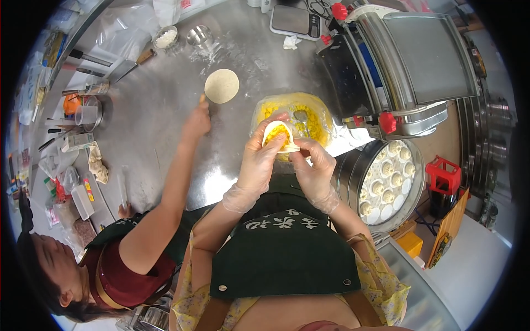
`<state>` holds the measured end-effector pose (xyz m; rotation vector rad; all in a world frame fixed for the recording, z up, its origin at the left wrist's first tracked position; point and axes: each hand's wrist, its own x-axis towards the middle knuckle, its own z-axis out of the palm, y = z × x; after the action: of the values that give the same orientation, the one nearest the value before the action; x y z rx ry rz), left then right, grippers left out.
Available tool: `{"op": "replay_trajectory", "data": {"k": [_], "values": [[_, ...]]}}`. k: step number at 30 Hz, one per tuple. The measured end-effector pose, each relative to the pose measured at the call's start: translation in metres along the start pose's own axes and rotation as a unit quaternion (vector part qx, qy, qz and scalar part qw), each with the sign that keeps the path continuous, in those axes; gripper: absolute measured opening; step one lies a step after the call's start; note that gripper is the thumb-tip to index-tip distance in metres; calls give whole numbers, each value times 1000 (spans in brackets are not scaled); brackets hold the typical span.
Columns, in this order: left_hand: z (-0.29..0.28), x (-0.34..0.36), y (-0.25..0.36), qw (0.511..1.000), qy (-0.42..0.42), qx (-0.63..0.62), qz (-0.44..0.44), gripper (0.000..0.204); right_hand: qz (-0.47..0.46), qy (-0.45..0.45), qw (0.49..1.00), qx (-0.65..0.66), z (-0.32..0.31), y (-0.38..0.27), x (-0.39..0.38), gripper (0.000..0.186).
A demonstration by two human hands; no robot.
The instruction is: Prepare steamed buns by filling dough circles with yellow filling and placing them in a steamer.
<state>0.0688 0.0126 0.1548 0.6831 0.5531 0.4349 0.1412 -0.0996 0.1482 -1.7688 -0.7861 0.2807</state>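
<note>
Dough wrapper (290,147) cupped in left hand (257,161), pinched at rim by right hand (314,170), by table's (149,116) near edge; keep yellow filling (277,131) below rim, pleat evenly.

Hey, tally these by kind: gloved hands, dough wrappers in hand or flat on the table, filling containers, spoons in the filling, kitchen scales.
Gloved hands (left hand, right hand): 2
Dough wrappers (filled wrapper, flat wrapper): 2
Filling container: 1
Spoon: 1
Kitchen scale: 1
Total: 7
</note>
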Motion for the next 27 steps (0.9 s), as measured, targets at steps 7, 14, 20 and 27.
{"op": "replay_trajectory", "data": {"k": [7,14,20,27], "values": [[-4,1,8,990,-28,137,-18,33,-2,-22,999,-27,-1,-8,12,32],[-11,7,19,960,-110,242,89,32,-198,-41,965,-167,-7,-3,16,35],[-20,11,17,898,-163,384,140,39,-49,-26,997,-57,-4,-12,18,32],[8,2,7,994,-7,109,18,46,-89,22,993,-69,4,-6,13,28]]}}
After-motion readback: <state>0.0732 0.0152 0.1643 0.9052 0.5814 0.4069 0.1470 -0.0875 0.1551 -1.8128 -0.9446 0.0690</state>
